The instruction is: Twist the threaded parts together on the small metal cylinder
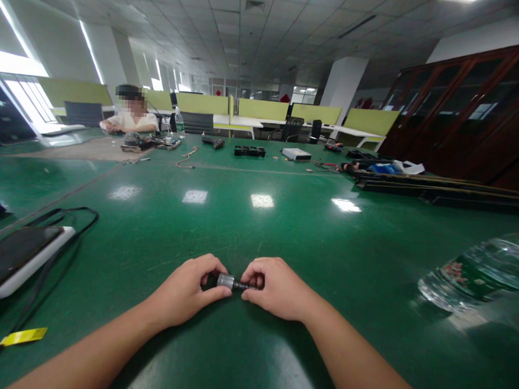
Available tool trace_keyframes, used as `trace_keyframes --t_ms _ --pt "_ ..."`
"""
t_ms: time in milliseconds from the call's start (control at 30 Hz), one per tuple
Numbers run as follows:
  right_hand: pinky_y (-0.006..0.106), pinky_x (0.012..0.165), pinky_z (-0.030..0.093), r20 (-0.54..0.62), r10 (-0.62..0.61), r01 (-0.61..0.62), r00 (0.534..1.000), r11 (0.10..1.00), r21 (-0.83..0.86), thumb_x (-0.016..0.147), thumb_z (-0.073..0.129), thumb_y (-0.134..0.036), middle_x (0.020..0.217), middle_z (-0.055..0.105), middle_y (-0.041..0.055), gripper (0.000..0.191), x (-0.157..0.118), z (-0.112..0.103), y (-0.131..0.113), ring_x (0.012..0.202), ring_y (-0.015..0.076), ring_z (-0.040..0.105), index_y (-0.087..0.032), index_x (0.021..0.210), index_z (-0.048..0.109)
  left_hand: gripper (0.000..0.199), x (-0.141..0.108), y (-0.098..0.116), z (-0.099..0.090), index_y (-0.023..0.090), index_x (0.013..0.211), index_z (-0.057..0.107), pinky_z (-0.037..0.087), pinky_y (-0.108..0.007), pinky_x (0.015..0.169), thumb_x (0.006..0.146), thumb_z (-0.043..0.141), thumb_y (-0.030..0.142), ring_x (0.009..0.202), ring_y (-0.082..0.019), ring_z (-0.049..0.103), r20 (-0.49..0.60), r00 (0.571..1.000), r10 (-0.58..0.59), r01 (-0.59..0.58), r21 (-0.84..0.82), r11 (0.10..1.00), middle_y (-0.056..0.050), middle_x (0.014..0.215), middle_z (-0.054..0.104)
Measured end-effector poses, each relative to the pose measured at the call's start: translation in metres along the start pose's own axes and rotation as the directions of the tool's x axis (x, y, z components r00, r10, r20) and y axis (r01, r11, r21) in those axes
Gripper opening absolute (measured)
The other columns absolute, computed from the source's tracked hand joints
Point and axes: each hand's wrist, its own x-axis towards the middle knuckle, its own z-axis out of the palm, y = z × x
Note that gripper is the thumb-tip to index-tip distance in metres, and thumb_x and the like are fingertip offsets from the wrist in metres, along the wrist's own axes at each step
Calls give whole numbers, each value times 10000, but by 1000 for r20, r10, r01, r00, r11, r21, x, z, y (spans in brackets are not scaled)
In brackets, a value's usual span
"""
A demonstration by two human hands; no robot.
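Observation:
A small metal cylinder (225, 281) with a dark threaded rod (241, 285) coming out of its right end lies level between my two hands, low over the green table (214, 227). My left hand (191, 287) has its thumb and fingers closed round the cylinder from the left. From the right, my right hand (274, 288) pinches the rod, its curled fingers hiding the rod's far end.
At the right a water bottle (477, 275) lies on its side. A phone-like device (19, 260) with black cables is at the left. Black bars (442, 189), a drill (213, 142) and a white box (296, 154) lie farther back. A person (131, 115) sits at the far left.

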Motion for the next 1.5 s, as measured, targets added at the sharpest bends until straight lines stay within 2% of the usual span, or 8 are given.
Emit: trace_keyframes --t_ms 333,567,667,767,833,1067,1300,1500 --pt "218 565 379 20 1 -1 1000 1000 -13 711 754 -226 697 620 -22 88 -3 -5 1 633 106 543 -185 779 714 187 0 -2 1 211 965 675 371 -262 660 865 664 369 743 -176 533 9 1000 15 -15 -11 1000 2 826 607" --pt "213 536 375 73 38 -34 997 998 -56 683 740 -184 693 629 -15 109 -6 -15 4 605 108 541 -184 791 727 202 0 -1 -1 214 977 670 375 -259 655 872 652 386 733 -173 525 20 1000 10 -10 -10 1000 3 819 596" --pt "215 523 376 91 83 -76 992 994 -75 672 733 -173 682 640 -14 115 -10 -25 9 592 112 550 -185 786 728 208 0 0 -2 212 973 672 382 -259 657 870 648 390 737 -174 525 21 1000 4 -3 -12 1000 0 824 599" --pt "221 497 365 109 180 -171 978 982 -85 663 743 -187 642 640 -12 102 -13 -36 15 565 119 548 -179 763 725 209 0 1 -3 216 970 676 387 -258 658 868 644 395 737 -174 525 21 1000 -2 2 -18 1000 -1 829 605" --pt "225 500 368 100 193 -185 976 979 -85 668 748 -207 643 642 -11 101 -14 -39 15 567 121 548 -181 764 728 208 0 1 -3 217 969 678 385 -256 654 866 644 396 734 -173 523 20 1000 -3 3 -20 1000 1 824 605" --pt "222 499 364 119 111 -101 987 991 -89 711 716 -237 629 637 -18 86 -12 -34 7 556 115 549 -195 780 746 202 0 1 -2 215 962 677 378 -260 657 859 656 388 730 -174 524 16 1000 -8 9 -22 1000 6 811 594" --pt "230 527 376 79 57 -48 995 993 -103 731 707 -226 631 643 -14 80 -9 -24 5 564 116 551 -200 791 755 206 0 0 -1 215 972 675 380 -257 646 852 658 382 723 -173 525 10 1000 -15 15 -13 1000 6 802 595" --pt "233 672 458 57 -78 76 995 997 28 676 720 -127 819 689 -9 323 -4 -6 -2 722 132 606 -216 986 725 188 -1 0 -2 213 960 672 384 -262 653 847 665 362 734 -177 531 -2 1000 -4 4 -26 1000 1 815 602"
